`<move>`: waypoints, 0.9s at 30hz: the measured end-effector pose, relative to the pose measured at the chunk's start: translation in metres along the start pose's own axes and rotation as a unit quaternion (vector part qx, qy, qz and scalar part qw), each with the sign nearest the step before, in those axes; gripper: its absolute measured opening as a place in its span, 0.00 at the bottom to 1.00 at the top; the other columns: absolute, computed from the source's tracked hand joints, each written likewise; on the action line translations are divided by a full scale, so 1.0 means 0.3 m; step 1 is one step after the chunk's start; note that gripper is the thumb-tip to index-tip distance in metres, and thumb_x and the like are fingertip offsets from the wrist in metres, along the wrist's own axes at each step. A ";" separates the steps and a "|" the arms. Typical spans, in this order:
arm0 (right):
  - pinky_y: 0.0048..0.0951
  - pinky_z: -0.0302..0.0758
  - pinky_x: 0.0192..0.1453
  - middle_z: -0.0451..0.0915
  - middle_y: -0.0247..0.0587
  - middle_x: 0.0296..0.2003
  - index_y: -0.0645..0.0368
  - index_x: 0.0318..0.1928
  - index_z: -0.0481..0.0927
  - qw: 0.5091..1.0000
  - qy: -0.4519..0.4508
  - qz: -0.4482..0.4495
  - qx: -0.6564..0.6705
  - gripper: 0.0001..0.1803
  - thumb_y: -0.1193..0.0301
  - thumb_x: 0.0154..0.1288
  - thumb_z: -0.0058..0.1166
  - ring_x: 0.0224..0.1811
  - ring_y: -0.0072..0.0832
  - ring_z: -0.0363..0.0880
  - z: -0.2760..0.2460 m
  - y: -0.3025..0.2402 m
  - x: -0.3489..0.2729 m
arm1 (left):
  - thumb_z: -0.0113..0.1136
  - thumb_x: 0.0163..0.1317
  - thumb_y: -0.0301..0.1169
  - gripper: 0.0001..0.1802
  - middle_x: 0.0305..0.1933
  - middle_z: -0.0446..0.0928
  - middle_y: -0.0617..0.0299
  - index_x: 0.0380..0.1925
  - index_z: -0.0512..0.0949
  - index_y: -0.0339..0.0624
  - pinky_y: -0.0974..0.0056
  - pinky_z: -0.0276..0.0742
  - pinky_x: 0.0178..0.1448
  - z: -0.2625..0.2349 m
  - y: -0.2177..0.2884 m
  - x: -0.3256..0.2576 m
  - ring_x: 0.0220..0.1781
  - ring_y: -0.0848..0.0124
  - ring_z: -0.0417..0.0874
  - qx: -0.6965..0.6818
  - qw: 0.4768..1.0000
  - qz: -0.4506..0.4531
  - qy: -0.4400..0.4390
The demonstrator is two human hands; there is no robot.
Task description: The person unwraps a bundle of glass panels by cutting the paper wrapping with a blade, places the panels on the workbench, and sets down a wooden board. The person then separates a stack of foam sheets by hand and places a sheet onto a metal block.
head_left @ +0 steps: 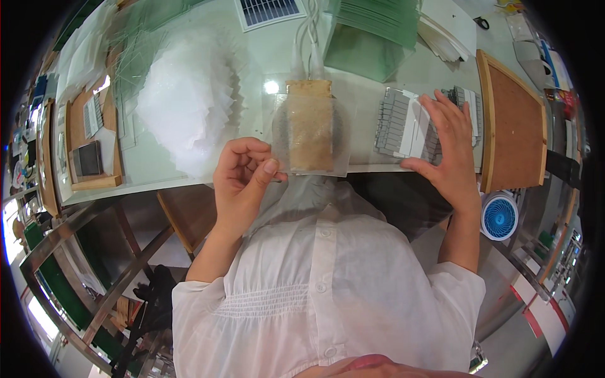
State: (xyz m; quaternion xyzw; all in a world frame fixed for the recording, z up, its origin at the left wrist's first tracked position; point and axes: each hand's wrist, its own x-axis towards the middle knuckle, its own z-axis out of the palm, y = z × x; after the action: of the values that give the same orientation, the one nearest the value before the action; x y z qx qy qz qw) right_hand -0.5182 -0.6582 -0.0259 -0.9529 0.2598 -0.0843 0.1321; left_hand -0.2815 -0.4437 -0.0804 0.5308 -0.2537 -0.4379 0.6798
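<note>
My left hand (242, 173) is closed in a pinch at the near left corner of a clear sheet (341, 142). This sheet lies over a tan rectangular block (310, 135), which has a dark round shape beneath it and white cables (305, 53) at its far end. My right hand (447, 135) is spread over overlapping grey gridded panels (394, 123), thumb at their near edge and fingertips toward the far edge. Light glares off the panel under its fingers; whether that panel is lifted, I cannot tell.
A tall pile of white translucent sheets (186, 101) stands at the left. Green-edged glass plates (372, 41) are stacked at the back, beside a dark gridded panel (270, 11). A wood-framed board (513, 120) borders the right side; a blue fan (500, 216) sits below it.
</note>
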 end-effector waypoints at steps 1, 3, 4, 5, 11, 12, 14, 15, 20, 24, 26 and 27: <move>0.52 0.43 0.74 0.68 0.44 0.61 0.55 0.64 0.65 1.000 -0.003 0.003 -0.004 0.47 0.52 0.42 0.67 0.68 0.42 0.59 0.007 0.003 0.000 | 0.56 0.63 0.21 0.12 0.36 0.73 0.62 0.46 0.68 0.35 0.69 0.81 0.42 0.000 0.000 -0.001 0.38 0.78 0.76 -0.004 1.000 0.000 -0.002; 0.52 0.43 0.74 0.68 0.44 0.61 0.55 0.63 0.65 1.000 -0.006 0.009 -0.011 0.47 0.52 0.43 0.67 0.68 0.42 0.60 0.005 0.001 -0.002 | 0.56 0.63 0.20 0.12 0.36 0.73 0.62 0.46 0.68 0.35 0.69 0.81 0.42 0.000 0.006 -0.001 0.37 0.78 0.76 0.005 1.000 0.000 0.002; 0.52 0.43 0.74 0.68 0.44 0.60 0.55 0.63 0.65 1.000 0.002 0.006 -0.001 0.46 0.53 0.43 0.67 0.68 0.42 0.59 0.002 -0.002 -0.003 | 0.56 0.63 0.20 0.12 0.36 0.73 0.62 0.46 0.68 0.35 0.69 0.81 0.42 0.000 0.005 -0.001 0.37 0.78 0.76 0.002 1.000 0.000 0.000; 0.52 0.43 0.74 0.68 0.45 0.60 0.55 0.63 0.65 1.000 0.010 0.002 0.010 0.46 0.53 0.44 0.67 0.68 0.43 0.59 0.002 -0.003 -0.004 | 0.55 0.63 0.20 0.12 0.36 0.74 0.61 0.46 0.68 0.35 0.69 0.81 0.42 -0.003 0.005 -0.001 0.37 0.78 0.76 0.006 1.000 -0.001 0.002; 0.50 0.44 0.74 0.69 0.44 0.59 0.57 0.64 0.64 0.998 0.046 0.003 0.046 0.46 0.56 0.44 0.68 0.67 0.42 0.60 0.005 0.007 -0.002 | 0.54 0.63 0.20 0.12 0.36 0.73 0.62 0.46 0.68 0.36 0.69 0.81 0.42 0.000 0.011 0.001 0.37 0.78 0.76 0.002 1.000 0.001 0.003; 0.50 0.44 0.74 0.69 0.44 0.59 0.57 0.64 0.64 0.998 0.046 -0.001 0.051 0.46 0.56 0.44 0.68 0.67 0.42 0.60 0.003 0.000 0.000 | 0.54 0.63 0.19 0.12 0.36 0.73 0.62 0.46 0.68 0.36 0.69 0.81 0.42 0.002 0.012 0.001 0.37 0.78 0.76 -0.005 1.000 -0.002 0.004; 0.49 0.45 0.74 0.70 0.44 0.58 0.60 0.65 0.62 0.992 0.102 0.006 0.070 0.49 0.55 0.43 0.69 0.65 0.43 0.62 -0.008 -0.030 0.002 | 0.54 0.63 0.19 0.12 0.37 0.73 0.62 0.46 0.68 0.35 0.69 0.81 0.42 0.017 0.015 0.005 0.38 0.78 0.76 -0.004 1.000 -0.012 0.015; 0.49 0.45 0.74 0.70 0.44 0.58 0.60 0.65 0.62 0.992 0.102 -0.003 0.081 0.49 0.55 0.43 0.69 0.65 0.43 0.62 -0.004 -0.054 0.011 | 0.53 0.63 0.19 0.12 0.38 0.73 0.62 0.46 0.68 0.35 0.69 0.81 0.42 0.019 0.013 0.002 0.38 0.78 0.76 -0.006 0.999 -0.023 0.023; 0.51 0.47 0.72 0.71 0.45 0.56 0.61 0.64 0.63 0.985 0.081 -0.060 0.140 0.50 0.51 0.43 0.69 0.63 0.46 0.64 0.016 -0.199 0.088 | 0.53 0.64 0.20 0.15 0.38 0.73 0.61 0.50 0.66 0.34 0.67 0.80 0.46 0.009 0.021 0.001 0.41 0.76 0.76 -0.026 0.999 -0.028 -0.020; 0.56 0.48 0.70 0.71 0.44 0.57 0.59 0.63 0.64 0.980 0.048 -0.108 0.161 0.49 0.52 0.41 0.70 0.64 0.46 0.64 0.071 -0.256 0.154 | 0.54 0.65 0.22 0.16 0.39 0.74 0.60 0.51 0.65 0.34 0.67 0.79 0.47 0.012 0.048 -0.002 0.42 0.75 0.77 0.007 0.999 -0.045 -0.021; 0.57 0.49 0.70 0.70 0.44 0.57 0.57 0.63 0.64 0.980 0.036 -0.117 0.155 0.49 0.55 0.40 0.71 0.64 0.47 0.64 0.085 -0.270 0.177 | 0.55 0.65 0.23 0.16 0.38 0.74 0.59 0.51 0.64 0.35 0.68 0.78 0.46 0.014 0.056 -0.003 0.42 0.75 0.78 -0.036 0.997 -0.064 -0.006; 0.57 0.49 0.70 0.70 0.44 0.57 0.57 0.63 0.64 0.980 0.033 -0.120 0.156 0.49 0.55 0.40 0.71 0.64 0.47 0.64 0.089 -0.272 0.183 | 0.55 0.65 0.23 0.16 0.38 0.74 0.59 0.51 0.64 0.35 0.68 0.78 0.46 0.014 0.060 -0.003 0.42 0.75 0.78 -0.038 0.997 -0.064 -0.002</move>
State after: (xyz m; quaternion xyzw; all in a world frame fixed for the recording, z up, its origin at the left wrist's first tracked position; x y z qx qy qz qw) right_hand -0.4268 -0.6132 -0.0220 -0.9416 0.1313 -0.1706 0.2589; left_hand -0.2794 -0.4439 -0.0621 0.5188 -0.2044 -0.4907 0.6695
